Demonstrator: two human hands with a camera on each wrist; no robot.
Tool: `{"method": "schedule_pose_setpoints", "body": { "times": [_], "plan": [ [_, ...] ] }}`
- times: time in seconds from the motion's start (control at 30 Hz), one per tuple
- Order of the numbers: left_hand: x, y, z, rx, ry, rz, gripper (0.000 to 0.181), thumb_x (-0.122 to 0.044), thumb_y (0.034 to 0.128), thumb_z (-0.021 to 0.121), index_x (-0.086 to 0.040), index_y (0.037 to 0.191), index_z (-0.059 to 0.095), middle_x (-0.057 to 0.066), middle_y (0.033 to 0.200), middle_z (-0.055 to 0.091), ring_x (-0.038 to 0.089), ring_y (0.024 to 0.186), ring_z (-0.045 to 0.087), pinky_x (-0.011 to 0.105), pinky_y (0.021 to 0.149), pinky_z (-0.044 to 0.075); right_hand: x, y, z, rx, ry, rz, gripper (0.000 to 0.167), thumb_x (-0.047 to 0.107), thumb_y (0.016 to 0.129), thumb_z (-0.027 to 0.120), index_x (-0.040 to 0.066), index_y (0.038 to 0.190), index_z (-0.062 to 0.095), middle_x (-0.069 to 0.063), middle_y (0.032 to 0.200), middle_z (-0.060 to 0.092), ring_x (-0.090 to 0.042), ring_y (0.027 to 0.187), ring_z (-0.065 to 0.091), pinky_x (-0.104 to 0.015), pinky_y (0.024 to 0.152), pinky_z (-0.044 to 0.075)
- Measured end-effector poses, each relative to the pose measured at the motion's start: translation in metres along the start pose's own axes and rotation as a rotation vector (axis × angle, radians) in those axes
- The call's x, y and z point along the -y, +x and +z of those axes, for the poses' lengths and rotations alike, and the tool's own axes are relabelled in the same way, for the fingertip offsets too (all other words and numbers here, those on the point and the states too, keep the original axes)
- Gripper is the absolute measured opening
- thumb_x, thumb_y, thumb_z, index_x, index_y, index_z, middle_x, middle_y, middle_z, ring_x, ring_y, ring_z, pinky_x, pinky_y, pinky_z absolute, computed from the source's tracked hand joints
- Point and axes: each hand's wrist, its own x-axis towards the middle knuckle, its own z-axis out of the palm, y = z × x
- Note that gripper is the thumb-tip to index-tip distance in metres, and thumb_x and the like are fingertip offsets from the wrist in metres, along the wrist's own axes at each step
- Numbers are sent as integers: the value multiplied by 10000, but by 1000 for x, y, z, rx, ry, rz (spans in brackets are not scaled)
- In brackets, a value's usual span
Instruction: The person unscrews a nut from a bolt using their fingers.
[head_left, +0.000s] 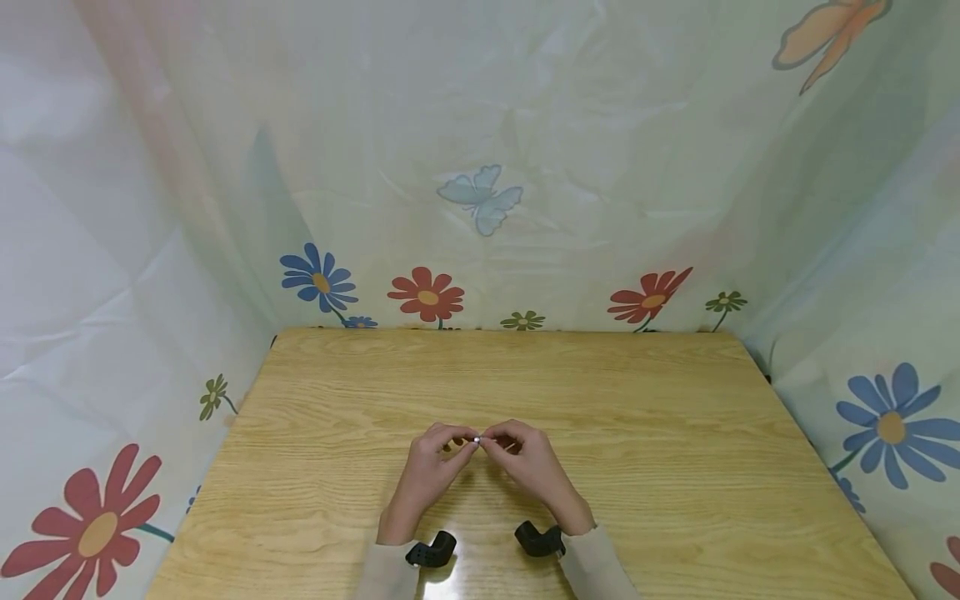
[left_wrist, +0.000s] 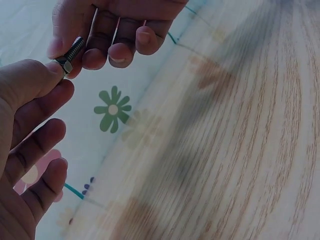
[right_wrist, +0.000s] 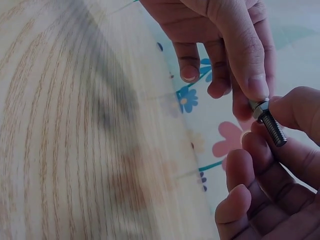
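A small metal bolt [right_wrist: 275, 132] with a hex nut [right_wrist: 261, 111] near its head is held between both hands above the table. My left hand [head_left: 431, 468] pinches the head end with thumb and forefinger. From the other side, my right hand [head_left: 531, 462] has its thumb and forefinger on the nut, the threaded shank pointing out between them. The left wrist view shows the bare thread [left_wrist: 76, 46] slanting up and right beyond the nut. The remaining fingers of both hands are loosely bent, off the bolt. Fingertips partly cover the bolt head.
Beneath the hands lies a wood-grain table [head_left: 315, 400]. A pale cloth [head_left: 600, 167] printed with flowers and butterflies hangs behind it and along both sides. Each wrist carries a black camera mount [head_left: 435, 551].
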Motion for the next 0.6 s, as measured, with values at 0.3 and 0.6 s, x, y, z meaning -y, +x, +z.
{"method": "schedule_pose_setpoints", "body": {
  "times": [0.3, 0.6],
  "plan": [
    [4, -1, 3, -37, -31, 52, 124, -87, 897, 799, -122, 1015, 788, -11, 936, 763, 197, 857, 673, 314, 684, 570, -3, 1, -1, 16, 7, -30, 140, 261, 993, 708, 143, 1034, 772, -36, 990, 745, -94, 771, 642, -230, 658, 561],
    [10, -3, 9, -69, -28, 100, 129, -53, 901, 786, -104, 1019, 781, 8, 947, 766, 193, 878, 676, 340, 739, 591, -1, 1, 0, 24, -12, -51, 126, 239, 993, 705, 142, 1039, 770, -30, 995, 753, -76, 774, 637, -231, 667, 557]
  ]
}}
